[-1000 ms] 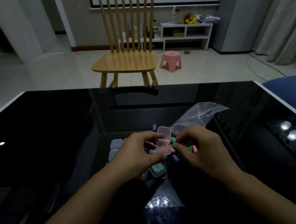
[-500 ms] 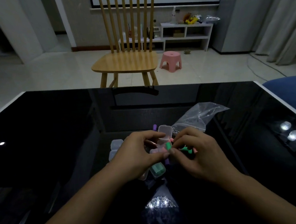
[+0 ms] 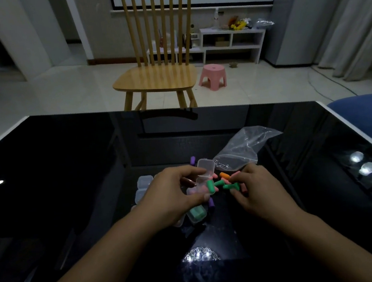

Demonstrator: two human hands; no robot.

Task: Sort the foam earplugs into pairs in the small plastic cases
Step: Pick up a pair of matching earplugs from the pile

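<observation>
My left hand (image 3: 172, 195) grips a small clear plastic case (image 3: 203, 176) with its lid standing open, just above the black table. One green earplug (image 3: 210, 186) lies in the case. To its right is a loose heap of earplugs: green ones (image 3: 218, 183), an orange one (image 3: 224, 175) and pink ones. My right hand (image 3: 261, 190) is at the heap, thumb and forefinger pinching another green earplug (image 3: 229, 185). A purple earplug (image 3: 211, 203) lies below the case, and a second purple earplug (image 3: 192, 160) lies behind it.
A shut case with green earplugs inside (image 3: 196, 213) lies under my left hand. Clear cases (image 3: 144, 181) sit to the left. A crumpled clear plastic bag (image 3: 243, 151) lies behind the heap. The glossy black table (image 3: 71, 186) ends near a wooden chair (image 3: 156, 80).
My right hand brought a green earplug to the open case, left it there, then moved right to the heap and took hold of another green one. My left hand kept holding the case.
</observation>
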